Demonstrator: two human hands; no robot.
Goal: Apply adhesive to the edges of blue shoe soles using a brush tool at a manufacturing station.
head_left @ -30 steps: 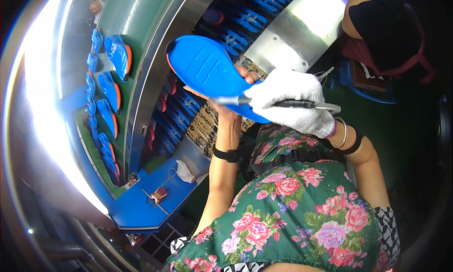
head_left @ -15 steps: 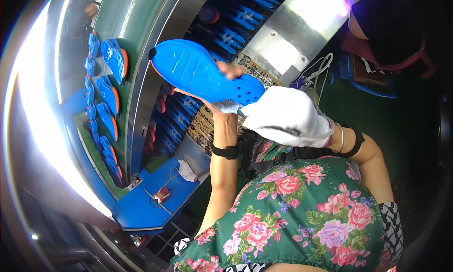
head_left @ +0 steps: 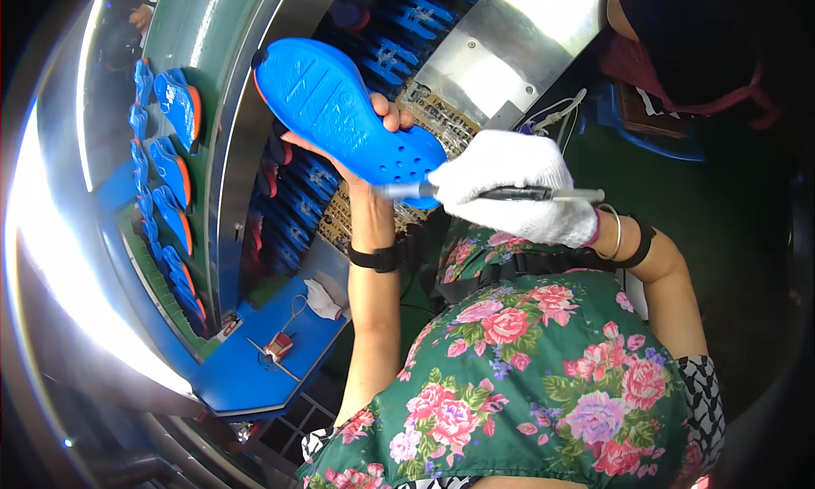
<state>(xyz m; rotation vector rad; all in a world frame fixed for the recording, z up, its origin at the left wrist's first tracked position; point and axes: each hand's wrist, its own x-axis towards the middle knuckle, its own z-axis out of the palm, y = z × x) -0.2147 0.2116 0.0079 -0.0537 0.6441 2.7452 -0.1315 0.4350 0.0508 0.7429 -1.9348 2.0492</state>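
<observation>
Blue sole (head_left: 323, 98) clasped in my left grip (head_left: 351, 175), long axis aslant: black-tipped end toward the green belt's metal edge (head_left: 231, 166), holed end nearest my gloved right grip (head_left: 509, 166). That one's wrapped round a brush (head_left: 525, 194); tip blurs, so contact is uncertain.

Can read no word, number or sign with certainty. At 1 o'clock from the centre of the view, make out rows of small, dark, letter-like marks on a flat tan panel (head_left: 457, 124), too fine and blurred to spell out. Find similar dark rows at 9 o'clock, on a flat tan patch (head_left: 338, 223) below the curved, bright-blue shoe sole (head_left: 344, 120). On that sole, at 11 o'clock, see short straight lines and a small rounded mark, likewise unreadable.
</observation>
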